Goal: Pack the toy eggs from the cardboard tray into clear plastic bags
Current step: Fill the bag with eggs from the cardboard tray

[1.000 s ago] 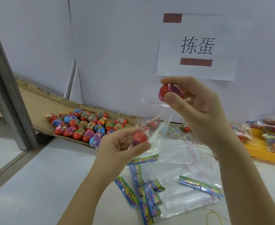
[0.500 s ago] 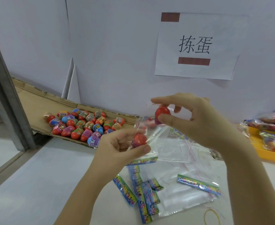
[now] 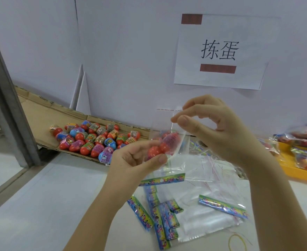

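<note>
A clear plastic bag [image 3: 164,124] hangs upright in front of me with two toy eggs [image 3: 161,147] inside, red bottoms and pink wrap. My left hand [image 3: 136,160] grips the bag's lower part around the eggs. My right hand [image 3: 216,127] pinches the bag's top edge between thumb and forefinger, just above the eggs. Several more wrapped toy eggs [image 3: 94,138] lie on the flat cardboard tray [image 3: 40,116] at the back left.
A stack of flat clear bags [image 3: 203,211] and several colourful label strips [image 3: 160,211] lie on the white table below my hands. A yellow tray [image 3: 294,173] with filled bags sits at the right. A metal post [image 3: 8,98] stands left. A rubber band [image 3: 237,241] lies near the front.
My right hand lowered the red egg and dropped it into the bag beside the first egg. It now pinches the bag's top edge instead.
</note>
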Demonstrator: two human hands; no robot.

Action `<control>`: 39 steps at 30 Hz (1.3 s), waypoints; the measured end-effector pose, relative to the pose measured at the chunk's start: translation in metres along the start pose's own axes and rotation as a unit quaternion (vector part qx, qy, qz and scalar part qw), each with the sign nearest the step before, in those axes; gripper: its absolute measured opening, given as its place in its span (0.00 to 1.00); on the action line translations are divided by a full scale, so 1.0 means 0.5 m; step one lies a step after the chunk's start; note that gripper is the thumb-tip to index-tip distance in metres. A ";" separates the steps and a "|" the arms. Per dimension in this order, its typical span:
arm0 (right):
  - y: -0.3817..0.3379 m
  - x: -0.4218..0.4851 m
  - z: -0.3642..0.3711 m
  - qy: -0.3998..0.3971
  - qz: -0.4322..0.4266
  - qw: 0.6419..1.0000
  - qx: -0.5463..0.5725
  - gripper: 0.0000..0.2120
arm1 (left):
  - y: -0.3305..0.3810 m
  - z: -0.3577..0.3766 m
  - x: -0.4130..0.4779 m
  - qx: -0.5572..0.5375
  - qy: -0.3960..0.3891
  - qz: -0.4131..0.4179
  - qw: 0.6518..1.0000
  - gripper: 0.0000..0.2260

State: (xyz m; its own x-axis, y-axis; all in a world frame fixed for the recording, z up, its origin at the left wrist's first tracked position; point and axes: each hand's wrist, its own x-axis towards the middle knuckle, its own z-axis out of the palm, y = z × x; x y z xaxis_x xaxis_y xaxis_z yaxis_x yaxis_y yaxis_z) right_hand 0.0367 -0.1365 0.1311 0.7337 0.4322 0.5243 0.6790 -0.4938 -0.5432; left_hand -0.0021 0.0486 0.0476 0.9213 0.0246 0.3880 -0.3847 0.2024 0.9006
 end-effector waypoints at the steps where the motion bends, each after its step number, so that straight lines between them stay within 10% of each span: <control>1: 0.000 0.000 0.001 0.001 -0.007 1.000 -0.004 0.16 | 0.001 0.000 0.000 -0.003 0.004 0.000 1.000 0.15; 6: -0.003 0.007 0.011 0.136 0.068 0.980 0.131 0.25 | 0.001 -0.001 0.002 -0.034 0.024 0.007 0.999 0.14; 10: -0.004 0.015 0.052 -0.072 0.225 0.936 0.260 0.36 | -0.003 0.003 0.004 -0.029 0.055 0.033 0.998 0.18; 21: -0.008 0.013 0.081 -0.103 0.149 0.929 0.323 0.25 | -0.010 0.004 0.006 0.005 0.123 0.058 0.991 0.11; 26: -0.013 0.018 0.095 0.019 0.130 0.939 0.319 0.04 | -0.009 0.003 0.007 0.003 0.118 0.062 0.991 0.12; 39: -0.009 0.014 0.109 0.063 0.029 0.964 0.255 0.15 | -0.014 0.013 0.011 -0.082 0.096 -0.024 0.992 0.13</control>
State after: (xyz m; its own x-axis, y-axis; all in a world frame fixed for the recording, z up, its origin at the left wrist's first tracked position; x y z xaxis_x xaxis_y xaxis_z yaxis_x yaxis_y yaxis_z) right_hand 0.0401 -0.0899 0.1016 0.7840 0.3031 0.5418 0.5843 -0.0653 -0.8089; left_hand 0.0052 0.0408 0.0446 0.9384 0.1929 0.2865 -0.3397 0.3644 0.8671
